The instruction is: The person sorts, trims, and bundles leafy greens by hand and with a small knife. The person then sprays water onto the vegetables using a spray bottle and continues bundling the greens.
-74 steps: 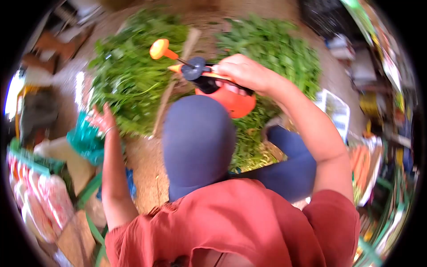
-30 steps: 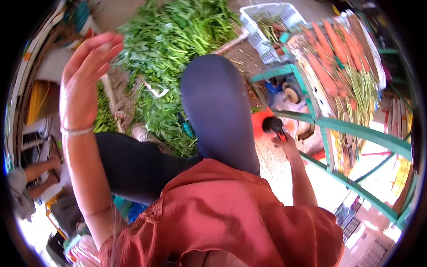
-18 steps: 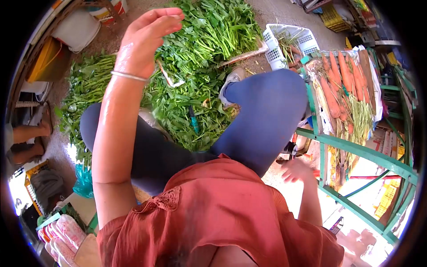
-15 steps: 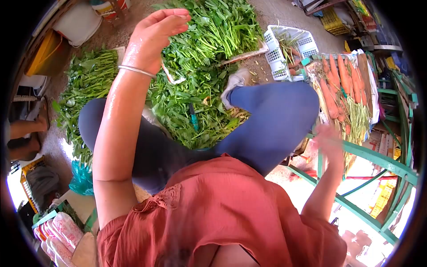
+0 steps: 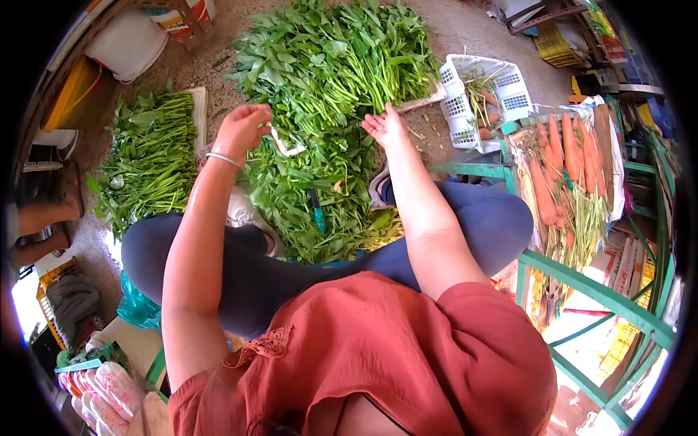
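My left hand (image 5: 245,132), with a bracelet at the wrist, is held above the greens, its fingers curled loosely and apart with nothing visible in them. My right hand (image 5: 386,126) is open, palm up and empty, near the stems of the large pile of leafy greens (image 5: 327,58). Between my legs lies a looser heap of greens (image 5: 291,196). On that heap rests a small tool with a teal handle (image 5: 318,218).
A second stack of greens (image 5: 149,152) lies at the left. At the right are a white basket (image 5: 456,109) and carrots (image 5: 574,152) on a green metal frame (image 5: 603,291). Another person's legs (image 5: 51,211) show at the far left, near a yellow bucket (image 5: 73,94).
Earlier my right hand held an orange sprayer, then let it go at the right side. It has swung back over the greens. My left hand has come down a little.
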The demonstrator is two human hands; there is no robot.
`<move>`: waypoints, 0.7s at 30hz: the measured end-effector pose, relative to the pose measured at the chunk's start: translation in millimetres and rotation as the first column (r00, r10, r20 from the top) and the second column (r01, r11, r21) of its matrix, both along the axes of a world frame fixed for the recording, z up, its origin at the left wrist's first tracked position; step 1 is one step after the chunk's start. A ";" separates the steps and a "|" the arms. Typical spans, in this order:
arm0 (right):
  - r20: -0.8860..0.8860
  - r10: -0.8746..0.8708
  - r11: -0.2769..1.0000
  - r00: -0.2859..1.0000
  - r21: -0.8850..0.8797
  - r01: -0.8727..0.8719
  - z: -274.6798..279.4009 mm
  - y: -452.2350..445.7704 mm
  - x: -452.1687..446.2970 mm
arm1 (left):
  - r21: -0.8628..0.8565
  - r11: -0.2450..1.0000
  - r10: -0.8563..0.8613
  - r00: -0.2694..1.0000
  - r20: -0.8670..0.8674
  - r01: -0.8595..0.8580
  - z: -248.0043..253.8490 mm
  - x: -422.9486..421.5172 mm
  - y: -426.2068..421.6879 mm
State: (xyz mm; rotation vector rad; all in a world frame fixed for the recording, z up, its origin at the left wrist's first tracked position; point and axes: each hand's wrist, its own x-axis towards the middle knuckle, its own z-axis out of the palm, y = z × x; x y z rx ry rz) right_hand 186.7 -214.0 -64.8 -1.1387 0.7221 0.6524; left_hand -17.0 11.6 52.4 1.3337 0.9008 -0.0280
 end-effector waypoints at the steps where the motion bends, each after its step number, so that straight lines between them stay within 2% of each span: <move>1: -0.009 0.000 1.000 1.000 0.003 0.000 -13.1 -3.2 5.6 | -0.030 0.999 -0.041 0.999 -0.023 0.040 -4.9 0.1 0.4; 3: -0.112 -0.130 0.937 0.985 0.311 0.159 -22.8 -3.1 13.0 | -0.060 0.995 -0.084 0.995 -0.045 0.081 -14.7 0.5 0.8; 4: -0.159 -0.184 0.901 0.970 0.366 0.231 -20.6 -1.2 13.1 | -0.053 0.995 -0.081 0.996 -0.049 0.079 -19.4 1.6 1.3; 6: -0.242 -0.247 0.869 0.938 0.372 0.325 -19.5 2.8 16.2 | -0.063 0.992 -0.115 0.991 -0.068 0.111 -25.5 6.3 1.0; 10: -0.388 -0.213 0.783 0.897 0.481 0.394 -24.0 3.4 15.2 | -0.087 0.985 -0.159 0.980 -0.117 0.149 -30.3 18.4 -7.7; 12: -0.364 -0.268 0.743 0.892 0.511 0.432 -17.2 4.9 4.5 | -0.068 0.985 -0.169 0.976 -0.141 0.161 -31.3 24.8 -9.9; 13: -0.313 -0.323 0.784 0.893 0.440 0.437 2.6 12.5 -7.7 | -0.091 0.985 -0.160 0.979 -0.129 0.149 -36.0 27.5 -10.6; 16: -0.084 -0.289 0.857 0.954 0.422 0.297 37.4 27.2 -47.4 | -0.148 0.978 -0.162 0.982 -0.093 0.147 -53.9 38.1 -10.8; 18: 0.097 -0.200 0.885 0.975 0.445 0.138 41.2 34.0 -69.2 | -0.378 0.922 -0.079 0.996 0.036 0.087 -53.4 49.4 -18.1; 20: 0.182 -0.176 0.902 0.967 0.424 0.085 53.8 47.1 -89.6 | -0.577 0.817 0.046 0.992 0.115 0.029 -49.2 61.0 -26.0; 21: 0.162 -0.165 0.900 0.973 0.428 0.081 57.5 52.1 -97.4 | -0.664 0.748 0.099 0.990 0.101 -0.007 -41.6 66.9 -29.3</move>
